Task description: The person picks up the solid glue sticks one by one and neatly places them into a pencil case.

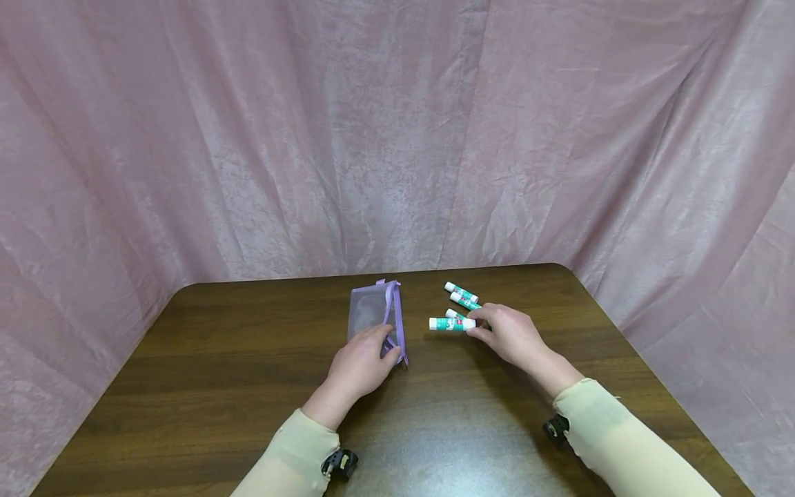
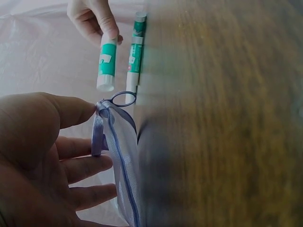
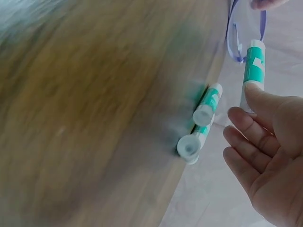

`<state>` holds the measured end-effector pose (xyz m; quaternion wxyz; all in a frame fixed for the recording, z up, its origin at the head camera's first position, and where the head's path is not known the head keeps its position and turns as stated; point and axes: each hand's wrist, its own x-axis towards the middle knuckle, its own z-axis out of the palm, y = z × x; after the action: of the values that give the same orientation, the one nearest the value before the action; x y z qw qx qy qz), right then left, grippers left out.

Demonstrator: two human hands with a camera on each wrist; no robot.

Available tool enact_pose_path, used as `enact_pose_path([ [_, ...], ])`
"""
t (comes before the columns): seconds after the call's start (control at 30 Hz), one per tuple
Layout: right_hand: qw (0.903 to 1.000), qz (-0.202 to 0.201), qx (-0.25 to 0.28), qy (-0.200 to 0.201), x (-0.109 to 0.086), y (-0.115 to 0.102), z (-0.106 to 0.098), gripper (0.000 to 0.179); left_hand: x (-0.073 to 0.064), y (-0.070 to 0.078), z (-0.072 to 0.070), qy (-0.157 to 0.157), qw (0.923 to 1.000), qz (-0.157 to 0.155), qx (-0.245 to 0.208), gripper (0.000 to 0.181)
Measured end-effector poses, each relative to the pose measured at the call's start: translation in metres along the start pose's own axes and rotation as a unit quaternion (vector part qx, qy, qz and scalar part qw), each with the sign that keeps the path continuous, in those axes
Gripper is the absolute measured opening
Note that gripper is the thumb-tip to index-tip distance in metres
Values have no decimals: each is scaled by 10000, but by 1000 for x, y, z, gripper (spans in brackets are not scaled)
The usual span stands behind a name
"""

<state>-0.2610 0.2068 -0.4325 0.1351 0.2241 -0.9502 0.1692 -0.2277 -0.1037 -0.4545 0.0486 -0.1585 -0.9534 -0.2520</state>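
A glue stick (image 1: 452,324), green with white ends, is pinched by its right end between the thumb and fingertips of my right hand (image 1: 508,333). It points left, toward a purple-edged mesh zip pouch (image 1: 368,309) lying on the table. My left hand (image 1: 360,362) holds the near part of the pouch, thumb at its zip edge (image 2: 122,156) and fingers against the mesh. Behind the held stick lie other glue sticks (image 1: 462,291), (image 3: 209,101), one partly hidden by it and my right hand.
The brown wooden table (image 1: 217,359) has rounded far corners. A pink curtain (image 1: 397,138) hangs right behind its far edge and along the sides. Dark wrist cameras (image 1: 340,464) sit at both sleeves.
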Motion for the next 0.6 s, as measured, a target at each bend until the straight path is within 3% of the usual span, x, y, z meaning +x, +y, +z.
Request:
enact_pose_path([
  [0.3, 10000, -30, -14, -33, 10, -13, 8, 11, -1, 7, -5, -96, 9998, -154, -13, 48],
  [0.6, 9999, -32, -74, -135, 18, -28, 14, 12, -2, 8, -7, -95, 9999, -88, 76, 48],
])
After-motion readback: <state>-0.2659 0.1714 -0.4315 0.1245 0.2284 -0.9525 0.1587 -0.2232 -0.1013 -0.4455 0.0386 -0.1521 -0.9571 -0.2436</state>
